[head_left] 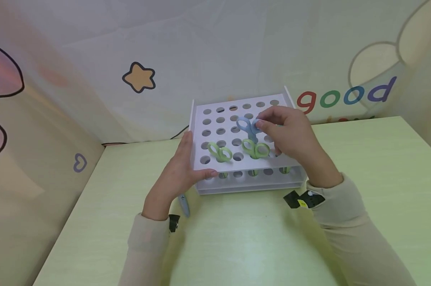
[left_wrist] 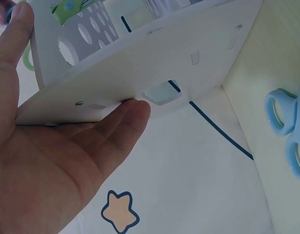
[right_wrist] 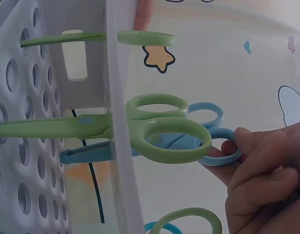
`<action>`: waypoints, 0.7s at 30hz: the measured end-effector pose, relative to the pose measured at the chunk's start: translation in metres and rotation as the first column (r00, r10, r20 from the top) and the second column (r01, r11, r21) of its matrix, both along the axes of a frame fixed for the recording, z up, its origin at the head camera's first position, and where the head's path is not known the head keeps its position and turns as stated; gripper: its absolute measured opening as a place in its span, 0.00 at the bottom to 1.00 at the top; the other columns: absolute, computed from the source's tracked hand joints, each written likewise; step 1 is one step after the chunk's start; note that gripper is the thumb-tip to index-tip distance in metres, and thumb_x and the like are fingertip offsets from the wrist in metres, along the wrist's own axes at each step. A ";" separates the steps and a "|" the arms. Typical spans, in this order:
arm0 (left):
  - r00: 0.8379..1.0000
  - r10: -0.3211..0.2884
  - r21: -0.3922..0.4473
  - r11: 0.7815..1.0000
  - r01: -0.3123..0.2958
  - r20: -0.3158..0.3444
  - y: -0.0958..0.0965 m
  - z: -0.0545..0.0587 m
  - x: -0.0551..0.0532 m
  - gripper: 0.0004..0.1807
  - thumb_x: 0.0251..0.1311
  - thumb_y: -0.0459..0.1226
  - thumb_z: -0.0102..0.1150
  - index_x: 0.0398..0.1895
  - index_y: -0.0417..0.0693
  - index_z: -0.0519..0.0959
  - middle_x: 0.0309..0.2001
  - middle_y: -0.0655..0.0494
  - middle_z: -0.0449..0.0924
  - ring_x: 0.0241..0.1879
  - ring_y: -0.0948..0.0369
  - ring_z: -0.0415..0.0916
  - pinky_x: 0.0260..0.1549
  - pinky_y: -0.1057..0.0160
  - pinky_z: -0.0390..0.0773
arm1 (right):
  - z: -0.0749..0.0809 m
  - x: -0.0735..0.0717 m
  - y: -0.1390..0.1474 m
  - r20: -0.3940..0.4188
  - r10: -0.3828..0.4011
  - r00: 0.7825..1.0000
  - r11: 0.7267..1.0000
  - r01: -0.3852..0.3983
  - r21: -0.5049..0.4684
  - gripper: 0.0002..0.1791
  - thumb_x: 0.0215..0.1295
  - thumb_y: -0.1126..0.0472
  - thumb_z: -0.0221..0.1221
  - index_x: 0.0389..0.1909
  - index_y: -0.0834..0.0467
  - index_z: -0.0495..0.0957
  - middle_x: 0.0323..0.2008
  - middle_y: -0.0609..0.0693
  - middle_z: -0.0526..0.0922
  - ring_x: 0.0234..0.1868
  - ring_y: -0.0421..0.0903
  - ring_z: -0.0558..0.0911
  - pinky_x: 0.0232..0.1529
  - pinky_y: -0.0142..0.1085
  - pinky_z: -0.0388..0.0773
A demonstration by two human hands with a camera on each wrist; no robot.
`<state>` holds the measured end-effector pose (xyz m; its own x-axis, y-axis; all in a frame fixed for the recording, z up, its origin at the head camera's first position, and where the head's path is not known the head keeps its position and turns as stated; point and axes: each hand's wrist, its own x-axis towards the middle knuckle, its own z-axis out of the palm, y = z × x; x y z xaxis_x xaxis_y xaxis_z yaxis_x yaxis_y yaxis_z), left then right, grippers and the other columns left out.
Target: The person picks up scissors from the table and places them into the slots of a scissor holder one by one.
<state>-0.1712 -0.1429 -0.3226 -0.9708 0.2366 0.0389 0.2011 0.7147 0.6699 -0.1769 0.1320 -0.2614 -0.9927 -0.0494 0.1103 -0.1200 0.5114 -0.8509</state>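
My right hand (head_left: 294, 133) pinches one handle loop of a pair of light blue scissors (head_left: 251, 133). Their blue tip (right_wrist: 89, 153) reaches through the upper panel of a white scissors rack (head_left: 237, 167) with rows of round holes. At the rack's left side my left hand (head_left: 174, 171) grips it, thumb over the front edge, fingers along the outer wall. Two pairs of green scissors, one on the left (head_left: 220, 153) and one near the middle (head_left: 255, 149), stand handles up in the front row. A third green handle (right_wrist: 194, 214) shows beyond, with a blue loop behind it.
More light blue scissors (left_wrist: 281, 114) lie on the pale green table (head_left: 230, 238), partly hidden by my left hand in the head view. Behind the rack rises a printed backdrop (head_left: 215, 51). A dark cable (left_wrist: 220, 129) appears near the rack in the left wrist view.
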 end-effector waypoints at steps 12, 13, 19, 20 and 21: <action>1.000 -0.010 0.021 1.000 0.010 -0.018 0.001 -0.001 0.000 0.68 0.48 0.48 0.81 0.82 0.59 0.39 0.72 0.57 0.53 0.49 0.55 0.71 0.45 0.56 0.75 | -0.002 0.000 -0.004 -0.007 0.012 1.000 0.984 -0.010 0.178 0.12 0.73 0.60 0.59 0.52 0.58 0.81 0.50 0.57 0.82 0.15 0.51 0.75 0.20 0.37 0.72; 1.000 -0.011 0.020 1.000 0.012 -0.020 0.001 -0.001 0.000 0.67 0.48 0.48 0.81 0.82 0.59 0.39 0.73 0.57 0.53 0.48 0.55 0.71 0.45 0.56 0.75 | -0.002 0.000 -0.004 -0.011 0.017 1.000 0.981 -0.015 0.192 0.12 0.73 0.60 0.59 0.52 0.58 0.81 0.49 0.57 0.82 0.15 0.50 0.75 0.20 0.38 0.72; 1.000 -0.016 0.023 1.000 0.017 -0.024 -0.001 -0.001 -0.001 0.68 0.48 0.50 0.80 0.82 0.59 0.38 0.76 0.58 0.48 0.49 0.54 0.71 0.47 0.55 0.74 | -0.005 -0.001 -0.003 -0.062 0.026 0.998 0.972 -0.010 0.235 0.10 0.72 0.63 0.57 0.49 0.59 0.83 0.47 0.57 0.83 0.16 0.51 0.75 0.27 0.41 0.71; 1.000 -0.015 0.023 1.000 0.016 -0.021 -0.001 -0.001 -0.001 0.68 0.48 0.50 0.80 0.82 0.59 0.38 0.77 0.59 0.46 0.50 0.54 0.70 0.48 0.54 0.74 | -0.005 -0.001 -0.002 -0.067 0.025 0.997 0.972 -0.009 0.236 0.10 0.72 0.63 0.57 0.48 0.59 0.83 0.47 0.57 0.83 0.16 0.50 0.75 0.28 0.42 0.71; 1.000 -0.015 0.024 1.000 0.015 -0.018 -0.001 -0.001 -0.001 0.69 0.48 0.50 0.80 0.82 0.59 0.37 0.78 0.59 0.44 0.51 0.54 0.70 0.49 0.54 0.74 | -0.005 -0.001 -0.002 -0.070 0.025 0.997 0.971 -0.007 0.238 0.10 0.72 0.63 0.56 0.48 0.59 0.83 0.46 0.57 0.83 0.16 0.50 0.75 0.28 0.42 0.71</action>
